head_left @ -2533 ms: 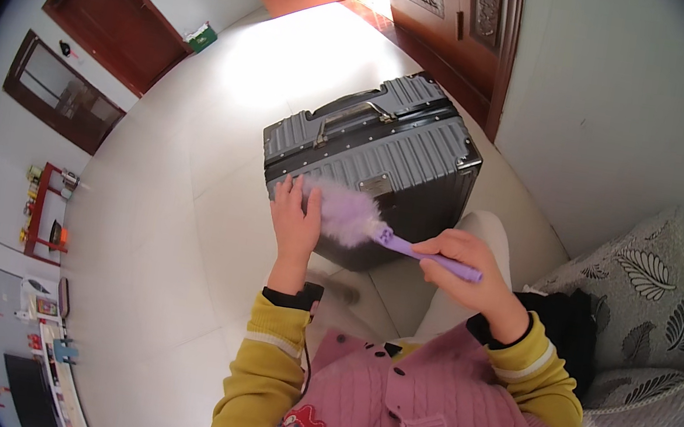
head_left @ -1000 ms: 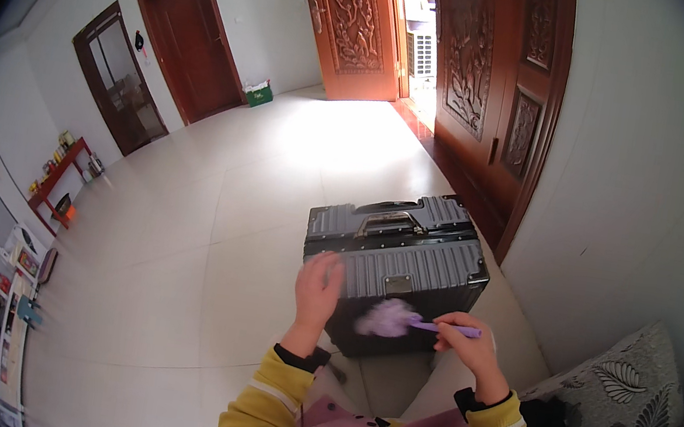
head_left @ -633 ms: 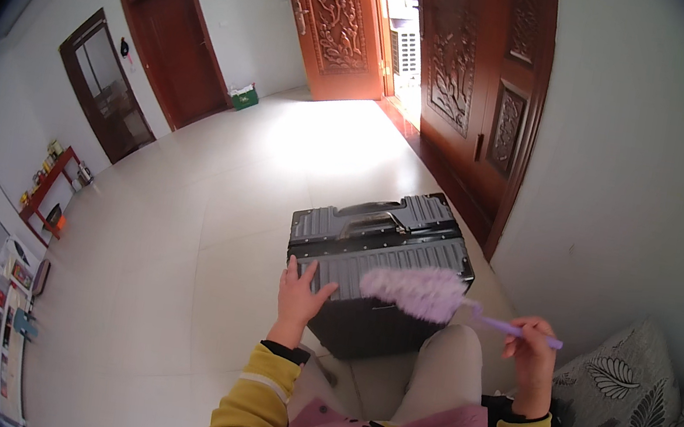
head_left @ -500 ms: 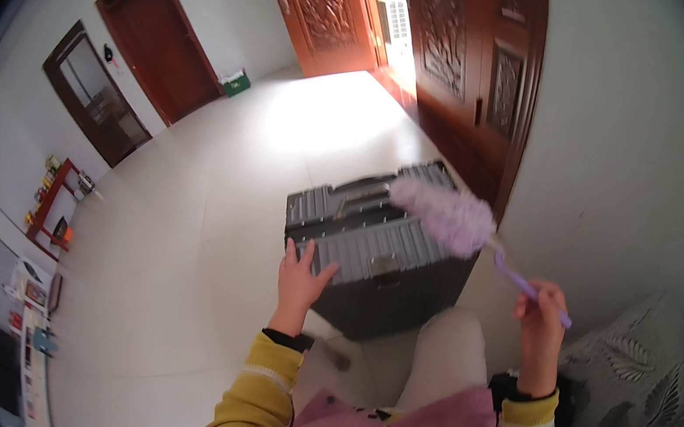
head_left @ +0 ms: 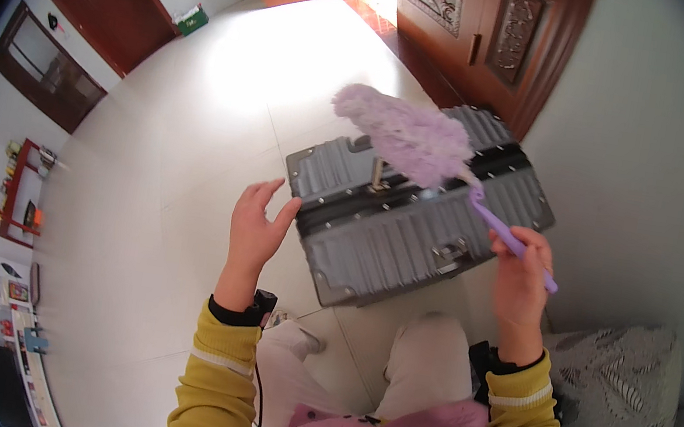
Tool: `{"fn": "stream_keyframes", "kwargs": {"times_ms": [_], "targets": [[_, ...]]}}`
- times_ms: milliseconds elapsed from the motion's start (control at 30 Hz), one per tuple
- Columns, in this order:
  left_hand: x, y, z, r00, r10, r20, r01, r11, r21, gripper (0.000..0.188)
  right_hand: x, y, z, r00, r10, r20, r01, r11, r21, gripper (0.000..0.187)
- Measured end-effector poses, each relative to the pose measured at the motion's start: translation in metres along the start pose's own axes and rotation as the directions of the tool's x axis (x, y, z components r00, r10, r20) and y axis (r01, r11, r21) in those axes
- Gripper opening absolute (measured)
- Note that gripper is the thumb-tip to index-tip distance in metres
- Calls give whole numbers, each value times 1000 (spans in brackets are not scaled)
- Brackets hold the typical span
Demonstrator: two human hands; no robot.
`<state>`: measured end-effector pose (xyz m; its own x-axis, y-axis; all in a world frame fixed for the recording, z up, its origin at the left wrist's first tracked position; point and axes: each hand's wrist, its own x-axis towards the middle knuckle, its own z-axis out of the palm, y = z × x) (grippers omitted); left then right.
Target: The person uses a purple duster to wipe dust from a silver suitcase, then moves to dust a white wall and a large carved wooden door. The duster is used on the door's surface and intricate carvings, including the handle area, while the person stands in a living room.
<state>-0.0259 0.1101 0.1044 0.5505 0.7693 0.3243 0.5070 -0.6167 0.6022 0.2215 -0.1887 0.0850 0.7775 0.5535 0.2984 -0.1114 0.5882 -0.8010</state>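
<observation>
Purple duster (head_left: 406,139) slants over gray suitcase (head_left: 381,250)

Grasped by its handle in the right hand (head_left: 522,277), the duster points ahead and leftward, its fluffy head overlapping the suitcase's top; whether they touch cannot be told. The ribbed suitcase lies ahead and left of the right hand, its long axis running left to right, the right end farther off. The left hand (head_left: 256,223), released with fingers apart, is nearer the left end, contact unclear. The suitcase appears closed, its contents hidden. Well beyond the left hand, ahead and leftward, is a green box (head_left: 192,21) with something pale at its top.
</observation>
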Motion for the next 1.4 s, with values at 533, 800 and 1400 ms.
{"fn": "stream_keyframes", "kwargs": {"times_ms": [533,800,1400], "targets": [[97,-55,67,930,133,343,188,629,-754,61,63,-12,-10,941,324,-98,-332,940,-78,26],[114,-46,68,828,153,539,302,688,-660,65,72,-12,-18,759,491,-426,-427,871,243,26],[105,-42,-88,790,119,601,58,962,-266,63,50,-71,129,459,641,-615,-503,758,414,22]]}}
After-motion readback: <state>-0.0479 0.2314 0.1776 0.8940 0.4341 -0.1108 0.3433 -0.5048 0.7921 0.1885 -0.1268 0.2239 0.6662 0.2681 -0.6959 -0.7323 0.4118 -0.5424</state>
